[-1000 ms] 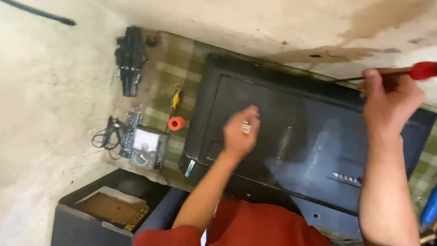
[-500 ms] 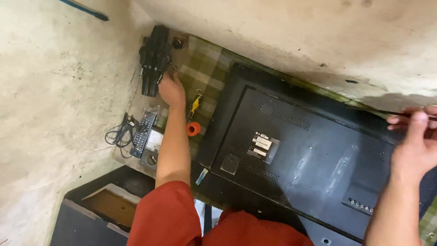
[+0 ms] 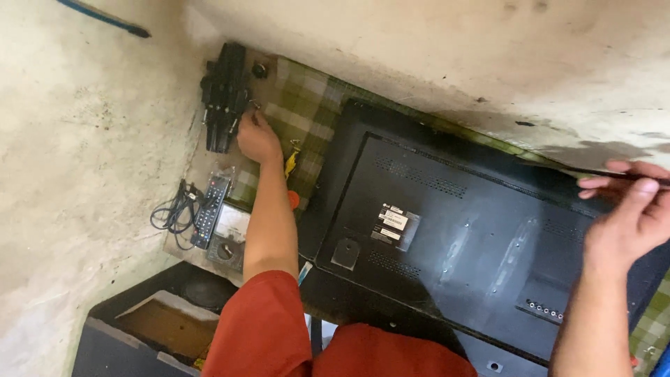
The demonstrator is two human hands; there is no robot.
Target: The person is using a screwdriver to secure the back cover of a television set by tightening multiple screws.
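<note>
Black plastic fills most of the view: a flat television lies face down on a green checked cloth, its back panel up. Beside it, at the cloth's far corner, lies a black stand piece, with a remote control and a meter nearer the body. The left hand reaches to the cloth just beside the stand piece, fingers curled down over something too small to tell. The right hand pinches a thin dark shaft, probably a screwdriver, over the panel's far edge. Judging by this, loose fasteners are being dealt with; the tool tip would need seating squarely in a screw.
</note>
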